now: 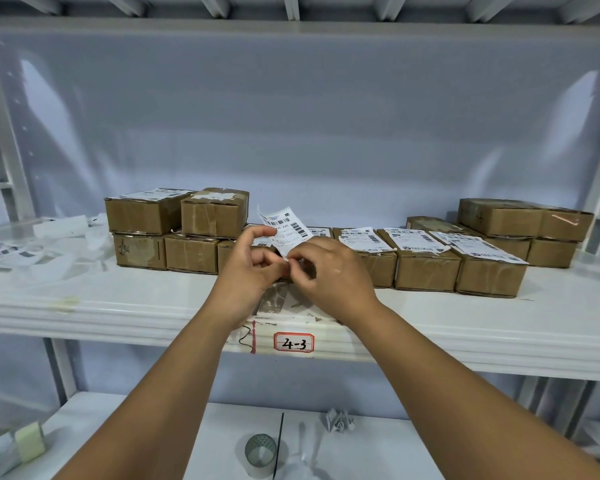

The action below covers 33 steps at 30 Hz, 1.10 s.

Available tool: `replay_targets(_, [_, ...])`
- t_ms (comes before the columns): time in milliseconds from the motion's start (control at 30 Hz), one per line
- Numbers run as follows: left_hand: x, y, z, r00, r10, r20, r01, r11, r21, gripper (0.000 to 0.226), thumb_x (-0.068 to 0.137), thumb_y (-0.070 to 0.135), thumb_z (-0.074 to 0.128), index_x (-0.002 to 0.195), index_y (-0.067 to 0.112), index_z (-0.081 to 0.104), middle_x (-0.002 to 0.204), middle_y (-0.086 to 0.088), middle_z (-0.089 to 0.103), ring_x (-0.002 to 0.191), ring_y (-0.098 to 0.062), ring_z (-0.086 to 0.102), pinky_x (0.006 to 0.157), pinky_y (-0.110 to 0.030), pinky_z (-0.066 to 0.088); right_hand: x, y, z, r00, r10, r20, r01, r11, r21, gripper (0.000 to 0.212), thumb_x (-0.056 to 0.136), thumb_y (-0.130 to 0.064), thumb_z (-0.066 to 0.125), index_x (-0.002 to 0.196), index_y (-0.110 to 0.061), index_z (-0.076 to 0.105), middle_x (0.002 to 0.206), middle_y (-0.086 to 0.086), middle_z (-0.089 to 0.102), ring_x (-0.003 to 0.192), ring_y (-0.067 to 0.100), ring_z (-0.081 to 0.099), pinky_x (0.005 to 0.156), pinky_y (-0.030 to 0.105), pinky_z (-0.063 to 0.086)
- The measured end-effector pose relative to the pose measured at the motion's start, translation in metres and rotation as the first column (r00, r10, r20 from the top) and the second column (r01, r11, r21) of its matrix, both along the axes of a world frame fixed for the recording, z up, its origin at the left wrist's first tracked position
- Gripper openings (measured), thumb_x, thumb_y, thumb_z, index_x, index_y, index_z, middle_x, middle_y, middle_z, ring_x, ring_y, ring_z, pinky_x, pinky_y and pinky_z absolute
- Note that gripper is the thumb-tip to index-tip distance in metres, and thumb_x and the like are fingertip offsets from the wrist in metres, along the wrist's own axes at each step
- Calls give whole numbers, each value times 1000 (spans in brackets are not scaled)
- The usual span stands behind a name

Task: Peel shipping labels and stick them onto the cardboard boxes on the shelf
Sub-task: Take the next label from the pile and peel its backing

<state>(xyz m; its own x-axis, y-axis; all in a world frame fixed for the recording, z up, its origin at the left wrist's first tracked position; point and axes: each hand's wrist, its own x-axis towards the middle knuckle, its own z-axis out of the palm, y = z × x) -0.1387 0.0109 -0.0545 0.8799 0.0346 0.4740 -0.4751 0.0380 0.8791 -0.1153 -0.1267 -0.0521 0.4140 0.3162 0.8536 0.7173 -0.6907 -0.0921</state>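
Note:
A white shipping label with barcodes stands upright between my hands, above the middle of the white shelf. My left hand and my right hand both pinch its lower edge, fingertips close together. Behind them runs a row of small cardboard boxes; those to the right of my hands carry labels on top. At the left, two boxes are stacked on others, the left one labelled, the other bearing only torn white paper.
Loose labels and crumpled backing paper lie at the shelf's left end. More boxes are stacked at the far right. A tag reading 4-3 marks the shelf's front edge. The lower shelf holds a tape roll, a mesh cylinder and paper scraps.

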Motion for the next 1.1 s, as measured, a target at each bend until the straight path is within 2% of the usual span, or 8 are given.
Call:
replay_targets(133, [0, 0, -1, 1000, 25, 13, -25, 999, 45, 43, 85, -7, 59, 111, 26, 49, 65, -1, 58, 63, -13, 55, 68, -27, 48, 0, 1, -1, 1000, -4, 6, 4, 1000, 1, 18, 78, -24, 54, 74, -12, 68, 71, 1, 64, 65, 23, 60, 55, 36, 52])
replay_targets(300, [1, 1, -2, 999, 17, 32, -19, 999, 47, 44, 84, -7, 60, 109, 28, 47, 64, 1, 57, 62, -12, 53, 66, -26, 46, -1, 3, 0, 999, -19, 50, 17, 999, 32, 25, 78, -27, 44, 69, -11, 62, 65, 0, 60, 60, 22, 56, 62, 25, 39])
replay_targets(433, [2, 2, -2, 999, 23, 39, -25, 999, 47, 45, 83, -10, 59, 105, 26, 42, 62, 1, 56, 60, -13, 51, 64, -26, 45, 0, 4, 0, 999, -31, 38, 30, 999, 39, 17, 77, -22, 48, 70, -11, 59, 66, 0, 59, 62, 21, 55, 66, 24, 35])
replay_targets(633, [3, 2, -2, 999, 35, 37, -37, 997, 65, 40, 85, -9, 57, 94, 23, 35, 63, 2, 52, 59, -13, 43, 63, -31, 39, 3, 4, 0, 999, 35, -4, -35, 996, 86, 17, 78, -20, 48, 73, -6, 58, 69, 5, 58, 65, 24, 53, 60, 23, 29])
replay_targets(733, [3, 1, -2, 999, 15, 34, -16, 999, 33, 40, 84, -12, 54, 89, 21, 33, 62, 3, 56, 60, -15, 46, 65, -33, 40, 4, 4, 1, 999, 51, -8, -49, 990, 133, 16, 77, -18, 49, 73, -5, 57, 70, 8, 58, 65, 25, 52, 60, 23, 27])
replay_targets(867, [3, 1, -1, 999, -35, 16, 35, 999, -36, 38, 84, -14, 54, 87, 18, 34, 55, 6, 57, 55, -10, 53, 64, -28, 46, 2, 4, 2, 998, 55, -21, -51, 985, 163, 8, 76, -10, 54, 74, -3, 58, 72, 9, 59, 68, 25, 52, 60, 24, 27])
replay_targets(1000, [5, 2, 0, 999, -52, 8, 52, 997, -61, 38, 83, -18, 52, 88, 16, 36, 56, 1, 55, 56, -13, 52, 64, -27, 47, -1, -2, 4, 992, 77, -98, -66, 992, 105, 24, 88, -26, 51, 77, -7, 58, 76, 3, 57, 73, 18, 48, 62, 23, 27])
replay_targets(1100, [4, 2, 0, 997, -81, 12, 82, 994, -70, 38, 83, -20, 48, 90, 15, 36, 60, 0, 60, 58, -14, 59, 63, -26, 51, -2, -5, 5, 977, 33, -209, -32, 999, 8, 35, 91, -43, 56, 81, -9, 59, 82, 0, 56, 77, 13, 46, 66, 25, 34])
